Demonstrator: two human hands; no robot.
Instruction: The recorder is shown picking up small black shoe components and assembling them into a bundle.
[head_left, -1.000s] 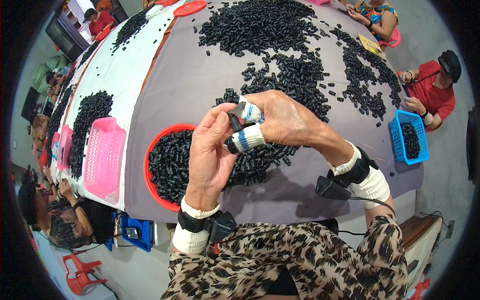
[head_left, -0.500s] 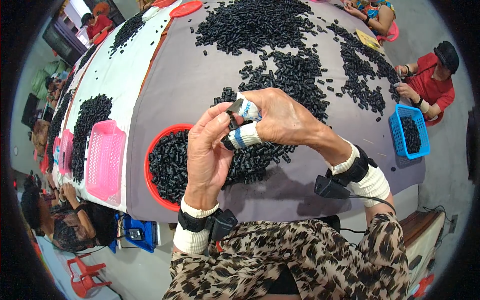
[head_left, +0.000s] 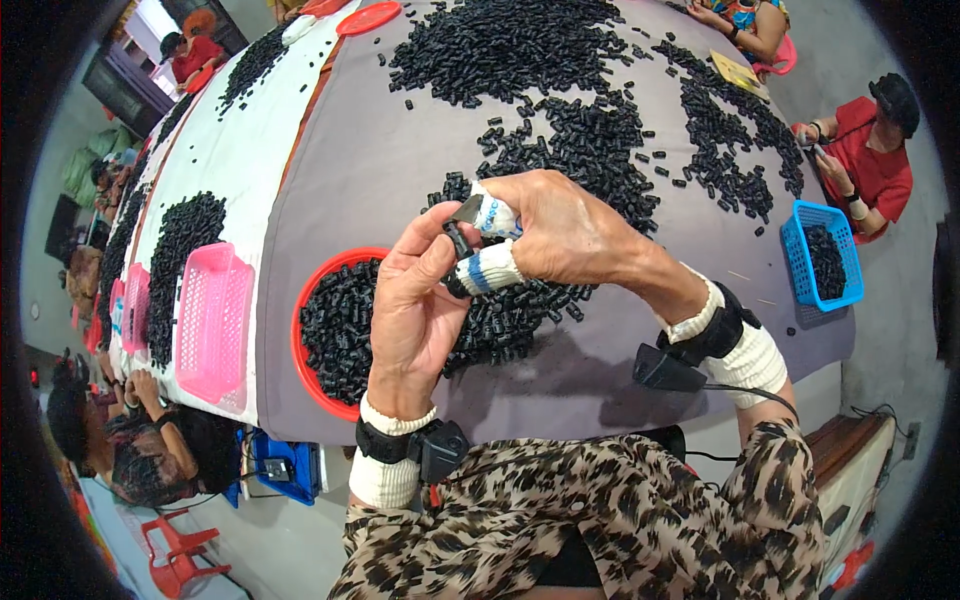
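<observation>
My left hand (head_left: 408, 300) pinches a small black cylindrical plastic piece (head_left: 457, 241) between thumb and forefinger, in front of my chest. My right hand (head_left: 565, 228) meets it from the right, with white covering on its thumb and a blue-striped knit cover on a finger. A small dark pointed blade (head_left: 467, 210) sticks out of the right hand's grip, against the piece; its grip end is hidden. Under my hands lie a red round tray (head_left: 299, 335) full of black pieces and a loose heap of them (head_left: 495, 325).
Larger heaps of black pieces (head_left: 500, 50) spread over the grey cloth (head_left: 340, 180). A pink basket (head_left: 215, 325) stands left, a blue basket (head_left: 822, 255) holding pieces right. A co-worker in red (head_left: 865, 150) sits at the right edge; another person (head_left: 130, 440) is at left.
The black piece has tilted between my left fingers, and the blade stays by it. The co-worker on the right has raised their hands from the heap. My view has shifted slightly.
</observation>
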